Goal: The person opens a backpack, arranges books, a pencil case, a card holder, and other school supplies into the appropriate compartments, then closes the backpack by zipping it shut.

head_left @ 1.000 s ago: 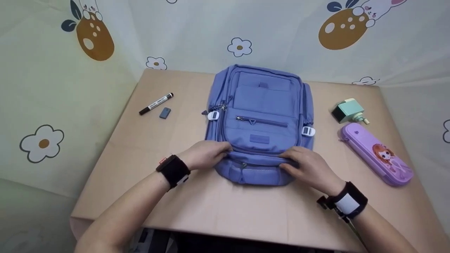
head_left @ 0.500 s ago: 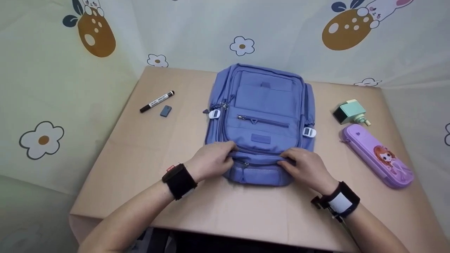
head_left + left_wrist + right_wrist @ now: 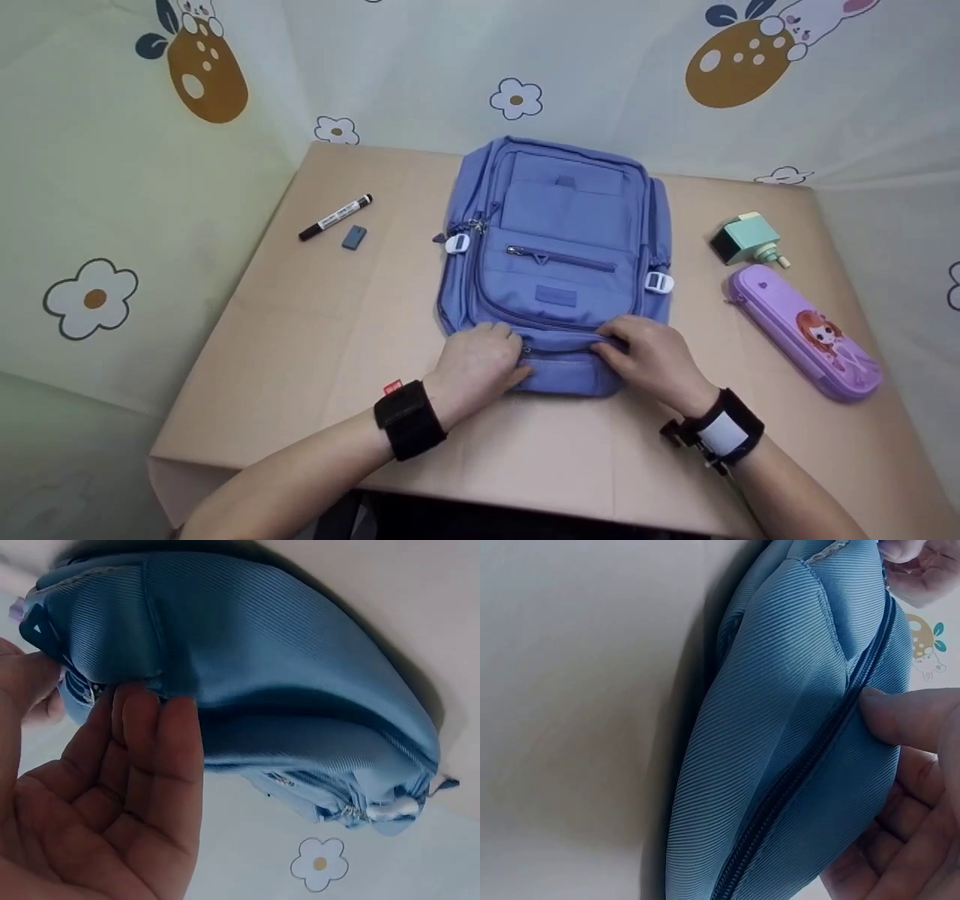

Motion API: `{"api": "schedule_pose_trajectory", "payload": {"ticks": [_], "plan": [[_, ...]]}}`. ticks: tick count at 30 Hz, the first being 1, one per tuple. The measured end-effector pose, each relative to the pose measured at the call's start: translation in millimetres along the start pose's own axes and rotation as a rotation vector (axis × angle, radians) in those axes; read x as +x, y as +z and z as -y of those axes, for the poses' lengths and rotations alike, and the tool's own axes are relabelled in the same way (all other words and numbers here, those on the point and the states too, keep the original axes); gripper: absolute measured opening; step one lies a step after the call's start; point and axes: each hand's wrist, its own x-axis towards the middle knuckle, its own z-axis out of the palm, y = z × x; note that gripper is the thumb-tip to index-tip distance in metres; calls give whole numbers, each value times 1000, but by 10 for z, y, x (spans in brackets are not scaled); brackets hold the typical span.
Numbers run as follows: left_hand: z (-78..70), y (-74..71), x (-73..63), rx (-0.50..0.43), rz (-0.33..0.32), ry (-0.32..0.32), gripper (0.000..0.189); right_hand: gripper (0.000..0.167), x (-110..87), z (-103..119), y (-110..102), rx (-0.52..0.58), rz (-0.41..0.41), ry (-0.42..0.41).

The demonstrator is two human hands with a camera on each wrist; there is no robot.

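A blue backpack (image 3: 566,217) lies front side up on the table, its bottom end toward me. My left hand (image 3: 480,371) is at the lower left of the bag, fingertips at the bottom pocket's zipper. In the left wrist view the zipper slider (image 3: 94,692) shows between the thumb and the bent fingers, which stand apart; the dark triangular pull tab (image 3: 36,628) lies beside the thumb. My right hand (image 3: 660,364) pinches the fabric at the lower right, thumb right beside the closed zipper (image 3: 810,757) and fingers behind the fold.
On the brown table (image 3: 300,337), a black-and-white marker (image 3: 336,217) and a small grey-blue block (image 3: 355,238) lie at the left. A mint-green object with a black face (image 3: 748,238) and a purple pencil case (image 3: 806,330) sit at the right. Patterned cloth (image 3: 420,67) hangs behind.
My left hand has left the bag's left edge and moved right and nearer to me, to the bottom pocket's zipper. The right hand keeps its hold in about the same place.
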Motion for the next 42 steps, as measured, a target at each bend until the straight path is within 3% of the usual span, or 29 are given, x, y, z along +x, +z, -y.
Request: {"api": "schedule_pose_trajectory", "payload": {"ticks": [7, 19, 37, 42], "plan": [[22, -16, 9, -97, 27, -17, 21, 11, -9, -1, 14, -3, 0, 7], [120, -44, -67, -106, -11, 17, 17, 8, -6, -7, 14, -4, -5, 2], [461, -88, -276, -178, 1, -127, 19, 8, 6, 7, 2, -4, 13, -13], [486, -92, -281, -247, 22, -121, 12, 9, -2, 17, 1, -12, 27, 5]]}}
